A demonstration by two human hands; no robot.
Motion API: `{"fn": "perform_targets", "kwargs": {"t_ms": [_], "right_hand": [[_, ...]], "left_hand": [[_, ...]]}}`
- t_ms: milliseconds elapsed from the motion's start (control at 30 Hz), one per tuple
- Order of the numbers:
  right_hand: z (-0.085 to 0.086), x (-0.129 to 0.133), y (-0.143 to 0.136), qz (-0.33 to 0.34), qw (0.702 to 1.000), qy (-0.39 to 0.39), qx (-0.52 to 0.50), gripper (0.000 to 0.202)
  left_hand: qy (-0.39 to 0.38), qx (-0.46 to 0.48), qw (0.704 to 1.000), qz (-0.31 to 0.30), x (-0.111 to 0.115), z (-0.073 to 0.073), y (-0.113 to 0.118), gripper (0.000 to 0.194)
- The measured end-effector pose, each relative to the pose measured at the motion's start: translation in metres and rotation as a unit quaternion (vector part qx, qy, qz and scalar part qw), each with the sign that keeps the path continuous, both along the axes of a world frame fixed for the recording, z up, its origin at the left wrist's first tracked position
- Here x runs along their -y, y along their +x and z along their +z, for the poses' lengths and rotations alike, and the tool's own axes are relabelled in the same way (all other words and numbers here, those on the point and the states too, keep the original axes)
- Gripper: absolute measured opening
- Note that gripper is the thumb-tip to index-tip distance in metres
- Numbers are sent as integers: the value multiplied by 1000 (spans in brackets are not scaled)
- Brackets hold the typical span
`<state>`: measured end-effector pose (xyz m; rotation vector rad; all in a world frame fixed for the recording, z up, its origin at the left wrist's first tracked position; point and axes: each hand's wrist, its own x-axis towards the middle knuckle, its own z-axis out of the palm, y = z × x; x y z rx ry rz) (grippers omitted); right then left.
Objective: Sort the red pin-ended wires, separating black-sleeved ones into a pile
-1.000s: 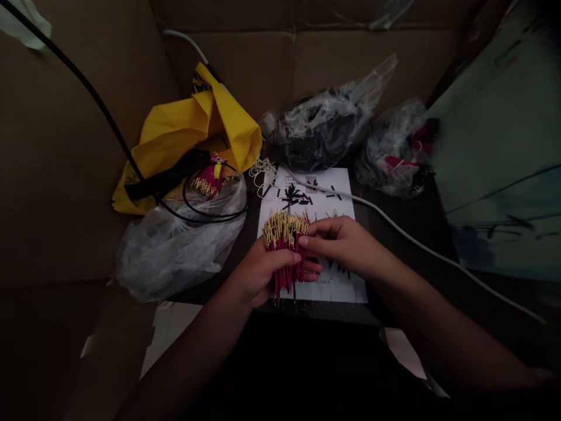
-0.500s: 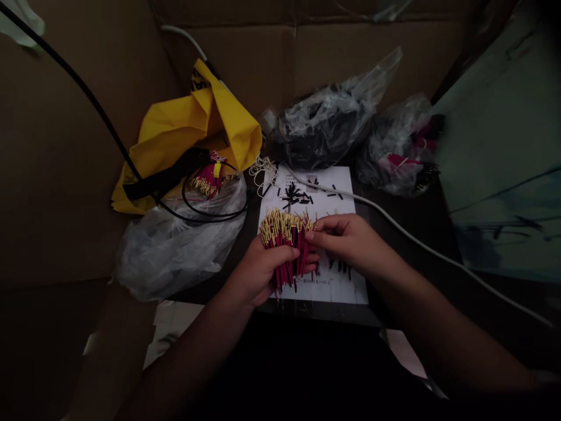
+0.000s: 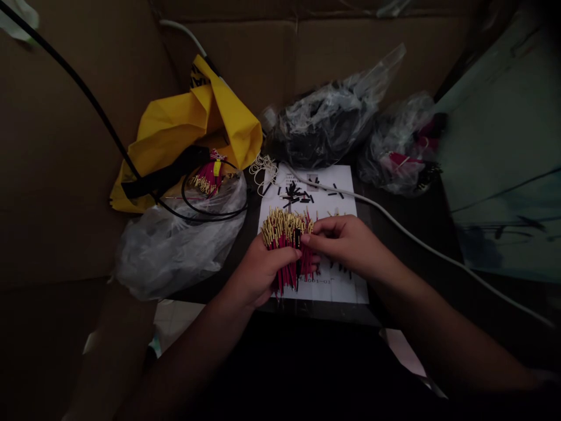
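Note:
My left hand (image 3: 258, 269) is closed around a thick bundle of short red and black wires (image 3: 287, 272) with gold metal terminals (image 3: 284, 225) at their upper ends. The bundle stands roughly upright, its lower ends showing below my thumb. At the bundle's right side, my right hand (image 3: 344, 237) pinches wires between thumb and index finger, just below the terminals; how many I cannot tell. Beneath both hands lies a printed white sheet (image 3: 337, 175). Small black tube-like pieces (image 3: 295, 193) are scattered on its upper part. More wires (image 3: 339, 266) rest on it, partly hidden by my right hand.
On the left are a yellow bag (image 3: 175, 120), a clear plastic bag (image 3: 175, 251) and another wire bundle (image 3: 210, 175). Plastic bags (image 3: 328, 123) stand at the back. A white cable (image 3: 407, 225) crosses the dark table, near pale rubber bands (image 3: 264, 169). Cardboard walls (image 3: 245, 52) surround it.
My right thumb has shifted slightly left over the bundle, and a black wire shows more plainly beside it. My left hand keeps its hold.

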<state>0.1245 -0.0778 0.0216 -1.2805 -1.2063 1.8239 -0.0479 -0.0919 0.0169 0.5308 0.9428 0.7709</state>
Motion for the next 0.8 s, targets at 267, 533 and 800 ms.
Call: {"fn": "perform_targets", "kwargs": {"t_ms": [267, 533, 800], "right_hand": [[-5, -2, -2, -25, 1000, -6, 9, 26], [-3, -2, -2, -9, 1000, -3, -2, 21], [3, -3, -3, 2, 1000, 14, 28, 23]], "left_hand": [[18, -7, 1000, 12, 0, 0, 2, 38], [25, -23, 999, 12, -1, 0, 3, 34], [45, -44, 997, 45, -3, 3, 9, 30]]}}
